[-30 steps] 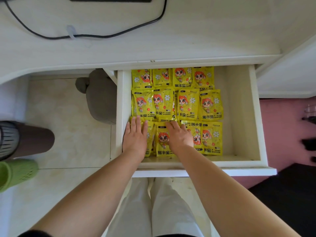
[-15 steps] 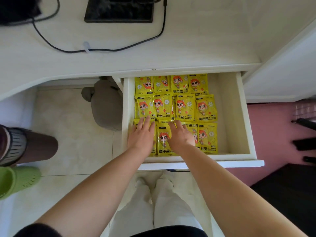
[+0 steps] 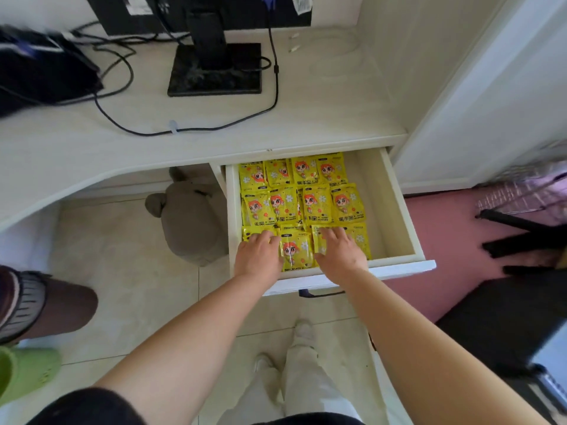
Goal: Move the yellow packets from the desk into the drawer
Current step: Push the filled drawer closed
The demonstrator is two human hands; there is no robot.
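Fingers of left hand straight, spread flat on front row of glossy yellow cartoon-print foil packets. Right hand same: flat, apart, pressing neighbouring packets. Neither hand pinching anything. Packets lie in three rows inside open white wooden drawer; none visible on pale tabletop. Judged final tidy-up. Press evenly, flatten overlaps so rows clear tabletop underside on closing. Bare strip along drawer's right wall. Front rim just under wrists; lift hands out before pushing.

Yellow cartoon-print packets lay flat in three rows in the open drawer, nearest row under the fingers.
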